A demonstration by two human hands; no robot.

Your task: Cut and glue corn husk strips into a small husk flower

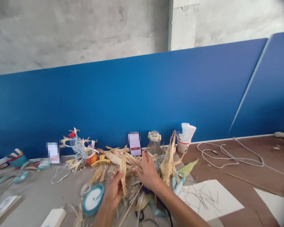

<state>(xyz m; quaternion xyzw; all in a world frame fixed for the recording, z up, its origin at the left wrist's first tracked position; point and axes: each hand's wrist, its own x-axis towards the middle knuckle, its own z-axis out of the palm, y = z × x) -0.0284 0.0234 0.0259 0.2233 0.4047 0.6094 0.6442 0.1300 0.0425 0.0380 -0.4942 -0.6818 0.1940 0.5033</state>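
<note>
In my left hand (114, 189), a dry corn husk strip (123, 173) stands upright, pinched between thumb and fingers. My right hand (148, 170) reaches over the husk pile, thumb apart from the raised fingers; whether it touches a husk I cannot tell. Behind both hands lies a heap of pale dried corn husks (115, 156). A larger husk bundle (168, 157) stands to the right of my right hand. Left of my left hand is a spool of teal ribbon (93, 199). Husk scraps and thin stalks (132, 201) lie beneath the hands.
A phone (135, 146) leans on the blue partition (132, 94), beside a clear jar (154, 143). A paper cup (183, 145) stands right of them. White paper (210, 198) carries thin sticks; a white cable (236, 159) lies behind. At left stands a ribbon-tied bottle (77, 146).
</note>
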